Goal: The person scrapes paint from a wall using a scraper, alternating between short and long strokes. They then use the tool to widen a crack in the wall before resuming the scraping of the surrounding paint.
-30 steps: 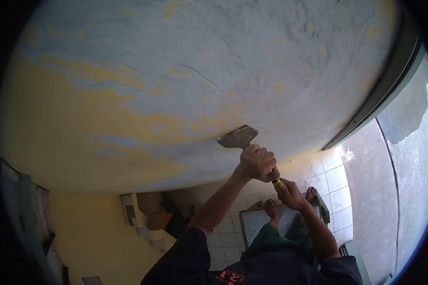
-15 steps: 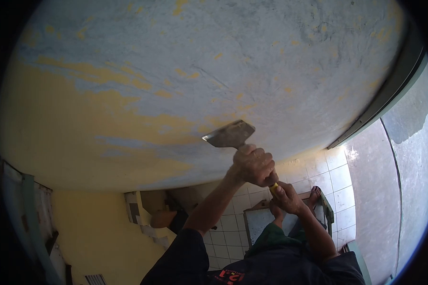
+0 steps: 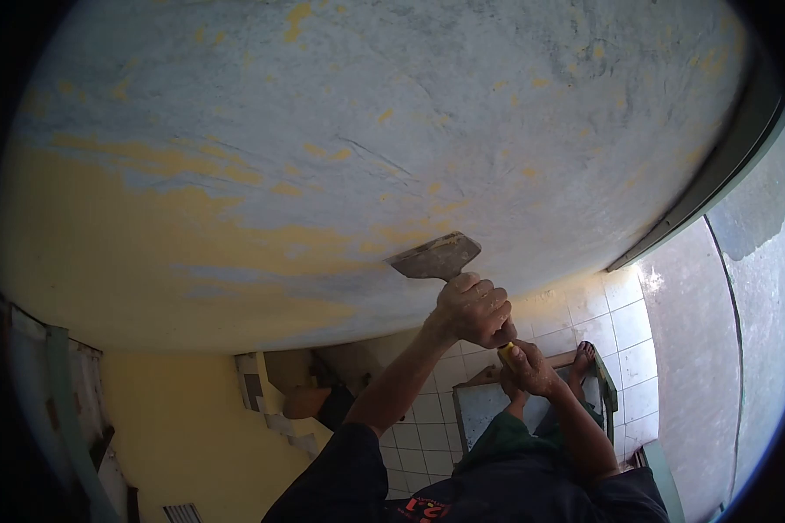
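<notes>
A wide metal scraper (image 3: 436, 255) meets the wall (image 3: 262, 209) with its blade, where yellow paint gives way to grey plaster. Wrapped round the scraper's neck and upper handle is my left hand (image 3: 474, 309), its fingers closed. Lower down, my right hand (image 3: 530, 367) grips the end of the same yellow handle, of which only a short piece shows between the two hands. Yellow flecks of paint dot the grey part of the wall above the blade.
I stand barefoot on a grey platform (image 3: 480, 414) above a white tiled floor (image 3: 632, 327). A dark door frame (image 3: 702, 205) edges the wall at right. Behind my left arm, part of another person's body (image 3: 303, 403) shows near a yellow wall (image 3: 183, 418).
Both hands and the scraper have shifted slightly right and down in view. The blade appears turned flatter to the wall. The camera view has also shifted a little.
</notes>
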`<state>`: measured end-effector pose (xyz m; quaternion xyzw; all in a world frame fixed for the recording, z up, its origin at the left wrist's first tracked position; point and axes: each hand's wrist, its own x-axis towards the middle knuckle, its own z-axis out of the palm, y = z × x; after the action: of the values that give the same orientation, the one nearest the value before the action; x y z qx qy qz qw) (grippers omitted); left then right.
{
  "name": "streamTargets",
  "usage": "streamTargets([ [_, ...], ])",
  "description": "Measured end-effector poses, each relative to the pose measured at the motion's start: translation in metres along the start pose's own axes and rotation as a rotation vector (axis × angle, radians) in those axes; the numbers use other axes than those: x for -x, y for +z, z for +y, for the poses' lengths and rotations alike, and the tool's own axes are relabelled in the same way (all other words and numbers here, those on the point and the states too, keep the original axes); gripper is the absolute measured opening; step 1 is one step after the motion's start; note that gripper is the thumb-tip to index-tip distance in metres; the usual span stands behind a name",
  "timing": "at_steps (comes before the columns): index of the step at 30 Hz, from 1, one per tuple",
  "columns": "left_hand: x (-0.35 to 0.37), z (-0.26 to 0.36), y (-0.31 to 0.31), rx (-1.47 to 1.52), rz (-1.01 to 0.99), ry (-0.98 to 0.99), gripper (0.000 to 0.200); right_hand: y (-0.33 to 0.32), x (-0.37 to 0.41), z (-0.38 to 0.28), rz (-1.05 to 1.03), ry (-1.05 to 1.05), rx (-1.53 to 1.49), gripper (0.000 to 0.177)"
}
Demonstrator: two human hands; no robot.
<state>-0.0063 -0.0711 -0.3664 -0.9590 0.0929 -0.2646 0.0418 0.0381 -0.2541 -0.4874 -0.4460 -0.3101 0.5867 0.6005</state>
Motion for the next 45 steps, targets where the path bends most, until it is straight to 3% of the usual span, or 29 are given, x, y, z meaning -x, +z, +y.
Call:
streamTargets([
  [3, -0.013, -0.004, -0.005, -0.038, 0.026, 0.008, 0.018, -0.005, -0.001, -0.018, -0.035, 0.042, -0.037, 0.06],
  [11, -0.035, -0.021, -0.053, -0.158, 0.118, 0.015, 0.022, 0.007, -0.021, -0.063, -0.055, -0.09, 0.104, 0.055],
  [14, -0.019, -0.008, -0.05, -0.142, 0.076, 0.008, 0.022, 0.007, -0.005, -0.049, -0.029, -0.116, 0.189, 0.053],
  [19, 0.021, 0.011, 0.006, 0.021, 0.115, -0.082, 0.021, 0.004, 0.019, -0.003, 0.066, -0.032, 0.212, 0.05],
  [27, 0.023, 0.0, 0.007, 0.023, 0.069, -0.092, 0.02, 0.008, 0.002, 0.007, 0.092, -0.021, 0.188, 0.054],
  [37, 0.01, -0.012, -0.016, -0.025, 0.084, -0.014, 0.02, 0.017, -0.009, -0.011, 0.096, -0.063, 0.169, 0.055],
  [42, -0.009, -0.043, -0.08, -0.196, 0.125, 0.023, 0.019, 0.036, -0.044, -0.07, 0.001, -0.138, 0.262, 0.053],
  [45, -0.01, -0.039, -0.085, -0.197, 0.123, 0.049, 0.019, 0.047, -0.028, -0.075, 0.005, -0.086, 0.253, 0.052],
])
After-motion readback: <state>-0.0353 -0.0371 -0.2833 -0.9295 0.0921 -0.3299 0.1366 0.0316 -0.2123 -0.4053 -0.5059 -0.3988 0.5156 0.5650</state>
